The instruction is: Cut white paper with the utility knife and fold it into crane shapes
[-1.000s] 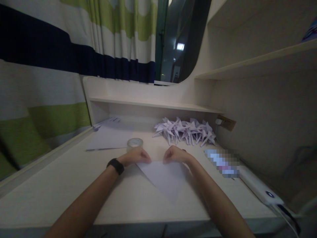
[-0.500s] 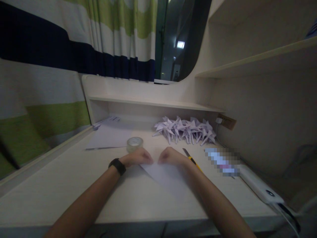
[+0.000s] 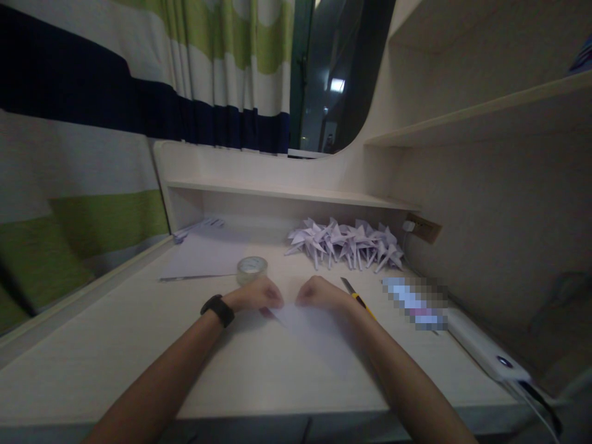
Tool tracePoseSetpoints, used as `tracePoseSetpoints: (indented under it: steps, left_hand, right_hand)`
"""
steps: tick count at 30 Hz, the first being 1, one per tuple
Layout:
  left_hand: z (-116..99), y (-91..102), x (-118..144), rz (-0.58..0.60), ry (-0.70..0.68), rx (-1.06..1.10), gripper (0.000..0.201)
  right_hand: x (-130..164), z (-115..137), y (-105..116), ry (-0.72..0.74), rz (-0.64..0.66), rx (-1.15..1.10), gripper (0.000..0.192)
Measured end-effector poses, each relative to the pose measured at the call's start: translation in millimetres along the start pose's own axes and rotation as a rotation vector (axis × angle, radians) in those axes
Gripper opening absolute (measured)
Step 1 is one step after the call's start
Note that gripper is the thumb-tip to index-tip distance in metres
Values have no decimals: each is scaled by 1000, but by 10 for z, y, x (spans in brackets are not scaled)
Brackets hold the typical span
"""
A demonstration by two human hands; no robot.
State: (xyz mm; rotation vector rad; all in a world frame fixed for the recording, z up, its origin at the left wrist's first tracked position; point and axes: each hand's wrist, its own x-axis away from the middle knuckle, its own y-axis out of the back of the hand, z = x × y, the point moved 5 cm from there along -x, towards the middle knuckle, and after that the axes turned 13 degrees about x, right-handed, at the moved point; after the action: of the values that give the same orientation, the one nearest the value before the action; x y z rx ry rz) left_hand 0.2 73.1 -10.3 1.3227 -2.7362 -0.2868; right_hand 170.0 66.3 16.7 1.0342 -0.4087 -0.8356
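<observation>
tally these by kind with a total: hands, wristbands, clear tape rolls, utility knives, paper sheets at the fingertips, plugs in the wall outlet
Hands: 2 (left hand, right hand)
Black wristband: 1
Clear tape roll: 1
Yellow-and-black utility knife: 1
Paper sheet: 1
White plug: 1
Total: 7

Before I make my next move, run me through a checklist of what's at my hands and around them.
1. Left hand on the white paper: ok, fingers pinched at its far edge.
2. Right hand on the paper: ok, fingertips at that edge too.
3. Paper's fold or roll even: cannot tell, blurred and partly covered.
4. Knife blade put away: not ok, it looks extended, beside the right forearm.
5. Tape roll clear of the left hand: cannot tell, it sits right behind.
6. Paper pinwheels clear of both hands: ok, farther back.
</observation>
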Motion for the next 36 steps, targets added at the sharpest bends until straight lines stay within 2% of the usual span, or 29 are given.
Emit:
tracePoseSetpoints:
  steps: [4, 10, 14, 19, 29, 33, 36]
  left_hand:
    - [-63, -45, 4, -7, -27, -22, 20]
    - [-76, -70, 3, 70, -28, -86, 23]
    - [-18, -2, -3, 103, 17, -161, 23]
    - [45, 89, -9, 135, 45, -125, 28]
    - [-55, 287, 139, 167, 126, -139, 30]
    - [-5, 420, 136, 62, 112, -196, 32]
    - [-18, 394, 67, -38, 63, -182, 39]
  right_hand:
    - [-27, 82, -74, 27, -25, 11, 19]
    - [-58, 97, -120, 15, -34, 50, 16]
    - [-37, 111, -87, -7, 6, 72, 17]
    - [1, 141, -7, -25, 14, 74, 18]
    - [-14, 15, 38, -48, 2, 102, 17]
    - [-11, -41, 67, -59, -18, 120, 17]
    - [-10, -11, 59, -42, -22, 83, 18]
